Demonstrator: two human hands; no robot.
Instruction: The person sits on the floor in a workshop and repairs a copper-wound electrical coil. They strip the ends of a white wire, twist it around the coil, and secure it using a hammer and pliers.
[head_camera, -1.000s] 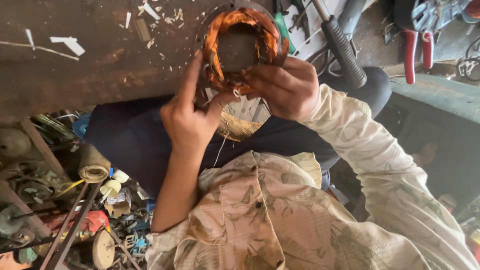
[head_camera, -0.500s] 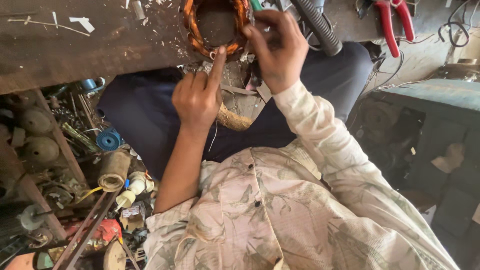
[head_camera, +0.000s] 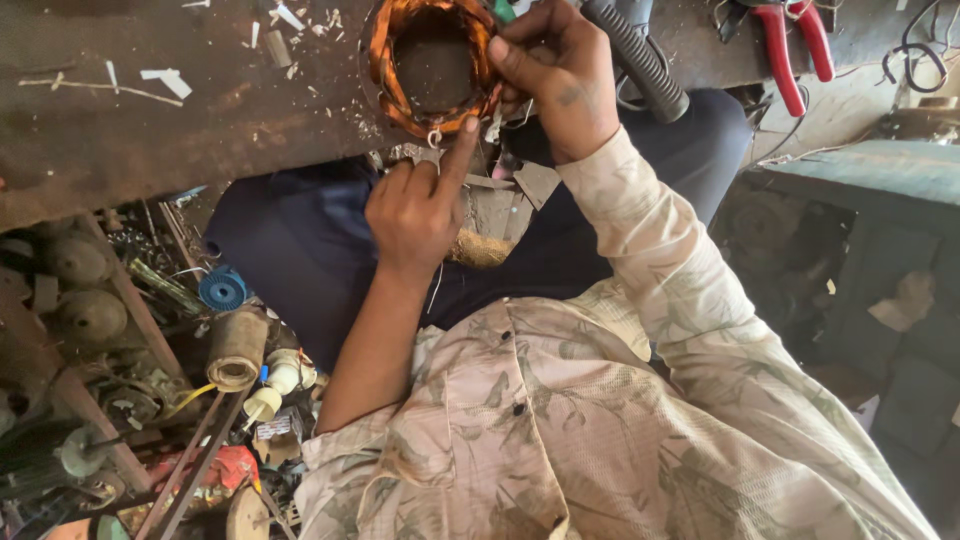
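Copper-orange wire winding, ring-shaped, set in a round metal stator (head_camera: 432, 68), sits at the far edge of the view on a dark, rusty workbench top (head_camera: 150, 130). Left hand (head_camera: 415, 205) is below the ring, fist mostly curled, index finger stretched out with its tip touching the near rim of the winding. Right hand (head_camera: 560, 75) is clamped on the right side of the ring, thumb and fingers pinching the coil edge. Hands are apart, one on each side of the winding.

White paper scraps (head_camera: 165, 82) lie scattered on the bench to the left. Black ribbed tool handle (head_camera: 640, 62) lies just right of the right hand; red-handled pliers (head_camera: 795, 45) are farther right. Below the bench on the left: blue plastic spool (head_camera: 222, 291) and brown cardboard roll (head_camera: 238, 348) among mixed metal parts.
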